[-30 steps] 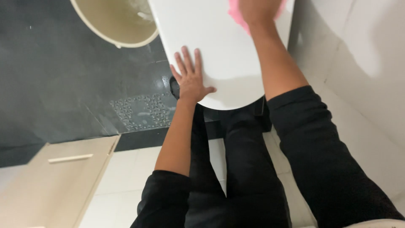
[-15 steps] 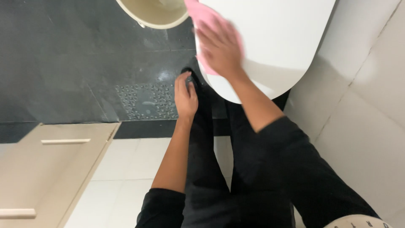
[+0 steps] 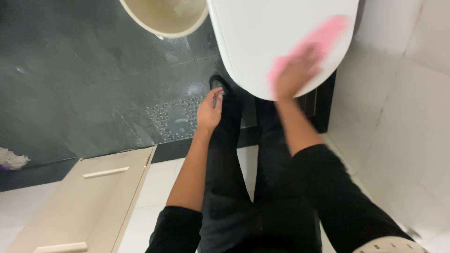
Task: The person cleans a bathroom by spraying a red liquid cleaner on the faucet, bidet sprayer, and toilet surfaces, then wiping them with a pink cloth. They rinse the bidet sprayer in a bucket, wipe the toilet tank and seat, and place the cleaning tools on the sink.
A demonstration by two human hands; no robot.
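Both of my hands are low over the dark tiled floor (image 3: 70,93). My right hand (image 3: 295,77) presses a pink soft cloth (image 3: 323,37) flat on the white oval toilet lid (image 3: 281,33), fingers blurred, so I cannot tell their spread. My left hand (image 3: 209,111) hangs free, fingers loosely curled together, near a beige round bucket (image 3: 164,18).

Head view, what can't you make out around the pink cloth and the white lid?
- Pink cloth: motion-blurred, and the right hand covers its lower part.
- White lid: cut off by the top edge.
- Beige bucket: only its lower rim shows; the contents are unclear.
- Left hand: hangs empty, fingers seen edge-on.
- Mop: cut by the left edge.
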